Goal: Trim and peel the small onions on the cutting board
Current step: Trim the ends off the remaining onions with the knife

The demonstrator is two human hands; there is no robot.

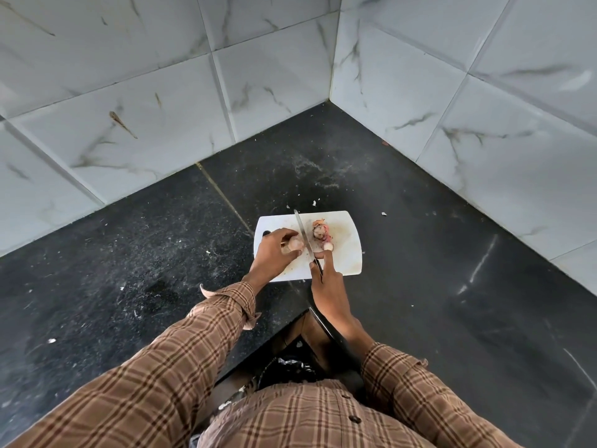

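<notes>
A white cutting board (pixel 349 227) lies on the black counter. My left hand (pixel 274 253) grips a small pale onion (pixel 295 244) on the board's left part. My right hand (pixel 326 282) holds a knife (pixel 303 234) by its dark handle, the blade running away from me just right of that onion. Another small onion (pixel 318 233) sits right of the blade among pinkish peel scraps (pixel 327 236). A small cut piece (pixel 328 246) lies by my right fingertips.
The black stone counter (pixel 420 253) fills a corner between two marble-tiled walls (pixel 161 108). Small white scraps dot the counter around the board. The counter's front edge has a notch near my waist.
</notes>
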